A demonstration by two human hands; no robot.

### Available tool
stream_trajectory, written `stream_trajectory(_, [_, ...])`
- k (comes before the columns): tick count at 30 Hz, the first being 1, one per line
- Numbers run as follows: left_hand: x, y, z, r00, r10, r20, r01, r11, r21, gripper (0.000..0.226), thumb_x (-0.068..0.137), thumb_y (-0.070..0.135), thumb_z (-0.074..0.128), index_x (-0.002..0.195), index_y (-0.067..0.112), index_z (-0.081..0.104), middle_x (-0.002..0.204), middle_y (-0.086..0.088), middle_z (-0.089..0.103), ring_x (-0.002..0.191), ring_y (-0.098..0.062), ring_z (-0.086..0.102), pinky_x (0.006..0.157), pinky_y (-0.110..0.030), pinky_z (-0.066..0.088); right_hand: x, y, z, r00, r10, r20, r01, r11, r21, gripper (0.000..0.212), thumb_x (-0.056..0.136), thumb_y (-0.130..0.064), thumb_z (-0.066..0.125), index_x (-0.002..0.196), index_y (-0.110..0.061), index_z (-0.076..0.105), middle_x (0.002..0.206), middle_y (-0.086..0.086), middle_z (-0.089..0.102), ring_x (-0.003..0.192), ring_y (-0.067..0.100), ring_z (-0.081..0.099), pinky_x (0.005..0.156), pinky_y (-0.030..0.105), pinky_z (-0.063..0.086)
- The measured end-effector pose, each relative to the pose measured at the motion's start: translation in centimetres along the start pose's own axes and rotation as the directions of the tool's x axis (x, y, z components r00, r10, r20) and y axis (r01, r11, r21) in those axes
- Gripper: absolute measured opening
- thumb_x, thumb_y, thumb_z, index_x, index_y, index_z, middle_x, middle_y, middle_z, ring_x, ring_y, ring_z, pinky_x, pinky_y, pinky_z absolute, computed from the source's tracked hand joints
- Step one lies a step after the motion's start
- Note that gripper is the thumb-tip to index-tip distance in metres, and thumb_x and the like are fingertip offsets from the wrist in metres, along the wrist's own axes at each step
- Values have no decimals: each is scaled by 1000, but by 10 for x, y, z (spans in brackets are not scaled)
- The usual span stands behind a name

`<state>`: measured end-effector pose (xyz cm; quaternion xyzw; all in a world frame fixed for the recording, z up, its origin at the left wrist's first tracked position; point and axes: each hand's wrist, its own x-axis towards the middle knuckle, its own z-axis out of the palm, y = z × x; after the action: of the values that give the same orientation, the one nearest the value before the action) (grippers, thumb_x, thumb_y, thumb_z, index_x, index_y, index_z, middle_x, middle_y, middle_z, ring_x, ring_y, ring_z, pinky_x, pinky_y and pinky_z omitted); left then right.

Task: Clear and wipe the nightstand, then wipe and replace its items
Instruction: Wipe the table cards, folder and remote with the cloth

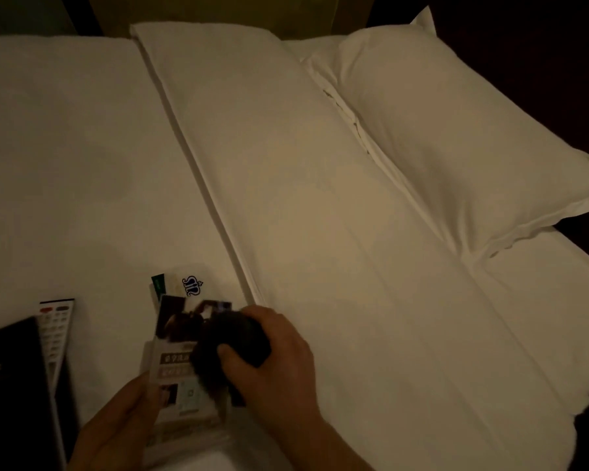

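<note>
In dim light over a white bed, my left hand (116,426) holds a printed leaflet card (181,368) by its left edge, with pictures and text panels on its face. My right hand (276,362) grips a dark bunched cloth (232,345) and presses it on the card's right side. Behind the card lie a white card with a dark crest logo (193,285) and a slim green-topped item (158,283). A remote control (55,331) with rows of buttons lies on the bedding at the left, beside a dark folder (11,385). The nightstand is out of view.
The white duvet (82,164) spreads to the left, with a folded sheet band (286,164) running down the middle. A white pillow (456,130) lies at the right. Dark floor shows past the bed's right edge.
</note>
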<state>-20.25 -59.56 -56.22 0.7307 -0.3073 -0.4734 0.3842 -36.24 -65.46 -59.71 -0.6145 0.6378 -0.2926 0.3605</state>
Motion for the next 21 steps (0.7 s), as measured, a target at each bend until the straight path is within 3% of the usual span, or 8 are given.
stream_trajectory(3, [12, 6, 11, 994, -94, -58, 88, 991, -100, 27, 98, 3, 56, 123, 6, 65, 120, -14, 64, 85, -2, 62, 88, -12, 41, -20, -19, 11, 990, -46, 134, 41, 999, 35, 53, 72, -61, 59, 123, -49, 47, 102, -23, 54, 92, -9, 52, 84, 11, 43])
stream_trajectory(6, [29, 7, 13, 983, -130, -132, 107, 980, -166, 23, 101, 7, 50, 120, 15, 60, 91, -5, 74, 58, -5, 63, 50, -3, 45, -24, -24, 8, 948, -117, 296, 128, 992, -17, 46, 72, -54, 62, 117, -45, 57, 94, -18, 60, 88, -2, 59, 80, 12, 46])
stream_trajectory(7, [33, 0, 11, 981, -136, -137, 112, 979, -169, 22, 101, 9, 51, 120, 16, 61, 79, 2, 76, 60, -5, 63, 50, -5, 48, -20, -23, 3, 937, -121, 327, 135, 991, -21, 42, 73, -51, 65, 114, -41, 61, 92, -17, 62, 88, 1, 61, 80, 15, 49])
stream_trajectory(11, [39, -21, 15, 984, -162, -74, 144, 967, -209, 23, 99, 15, 56, 119, 14, 68, 100, -7, 73, 92, -22, 65, 97, -35, 45, -6, -22, -10, 976, -62, 207, 30, 987, 155, 40, 75, -39, 72, 114, -40, 64, 101, -18, 69, 95, -1, 64, 87, 19, 53])
stream_trajectory(15, [40, -24, 18, 973, -218, -79, 184, 934, -307, 20, 100, 20, 54, 107, 16, 73, 101, -12, 74, 91, -30, 69, 81, -38, 52, -20, -20, -3, 916, -146, 374, 122, 989, 88, 45, 74, -44, 69, 117, -44, 59, 105, -21, 63, 94, -10, 55, 84, 5, 42])
stream_trajectory(18, [36, -25, 13, 971, -206, -119, 163, 939, -302, 26, 100, 25, 55, 89, 26, 78, 89, -2, 79, 83, -26, 73, 77, -40, 56, -17, -1, -20, 953, -43, 301, 86, 988, -131, 38, 72, -49, 65, 109, -39, 66, 93, -15, 68, 85, -1, 60, 75, 16, 48])
stream_trajectory(19, [33, -26, 10, 976, -184, -116, 146, 950, -276, 29, 101, 24, 54, 87, 26, 78, 87, 2, 79, 77, -16, 74, 70, -33, 58, -16, 6, -26, 970, 24, 243, 0, 995, -97, 31, 73, -44, 68, 103, -37, 70, 90, -12, 71, 81, 1, 64, 72, 17, 52])
stream_trajectory(21, [23, -23, 8, 984, -164, -64, 139, 948, -285, 25, 104, 20, 48, 97, 19, 72, 89, 4, 72, 71, 9, 69, 59, -14, 54, -18, 11, -30, 971, 135, 200, -183, 951, 249, 19, 73, -30, 74, 91, -34, 74, 84, -7, 75, 75, 7, 71, 65, 19, 56])
